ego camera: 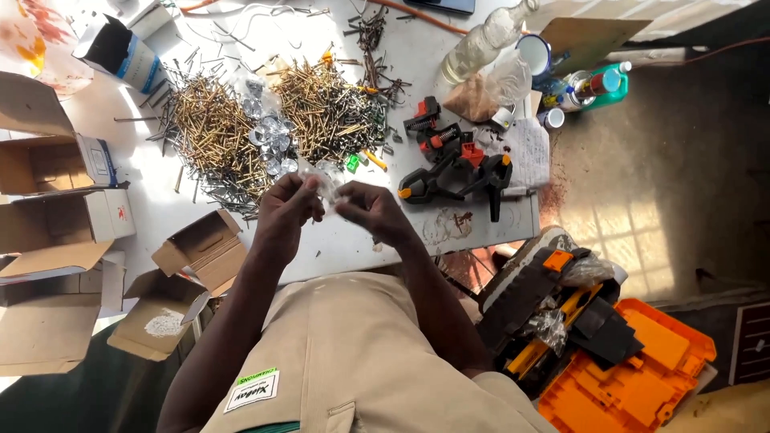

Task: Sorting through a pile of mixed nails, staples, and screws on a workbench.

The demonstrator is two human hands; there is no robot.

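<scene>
the small clear plastic bag (pixel 325 186) sits between both hands above the near edge of the white surface (pixel 160 208). left hand (pixel 289 207) and right hand (pixel 370 210) each pinch it in a narrow grip, fingers curled, wrists bent inward. brass screws (pixel 325 108) lie just beyond.

We see brass-coloured metal screws (pixel 321 108) heaped at twelve o'clock, shiny against the matt white table (pixel 353 240). Our hands pinch a thin, clear, crinkled plastic bag (pixel 325 186). At three o'clock lie black matt plastic clamps (pixel 449 172) with orange tips. Dull brown cardboard boxes (pixel 56 208) sit at nine o'clock; a glossy orange plastic case (pixel 642 377) at five.
</scene>
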